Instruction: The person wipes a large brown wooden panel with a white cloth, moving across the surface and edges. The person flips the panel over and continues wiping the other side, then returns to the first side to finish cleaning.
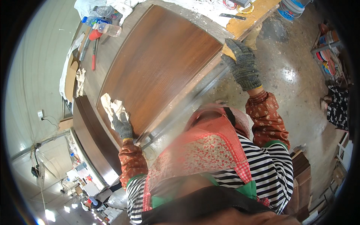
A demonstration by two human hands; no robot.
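A dark brown wood-grain panel (161, 63) lies flat across the worktable in front of me. My left hand (123, 127), in a grey knit glove, grips a crumpled whitish cloth (111, 106) at the panel's near left end. Over at the right end, by the panel's corner, my right hand (243, 66) wears a matching glove. Its fingers are closed around a flat yellowish-tan piece (228, 51); the glove covers part of it, so its kind is unclear.
Plastic bottles (107, 29) and a red-handled tool (93, 56) lie beyond the panel's left side. More dark boards (95, 131) stand at the left. A wooden board (251, 18) with tape rolls sits far right, near a bucket (290, 9) on the floor.
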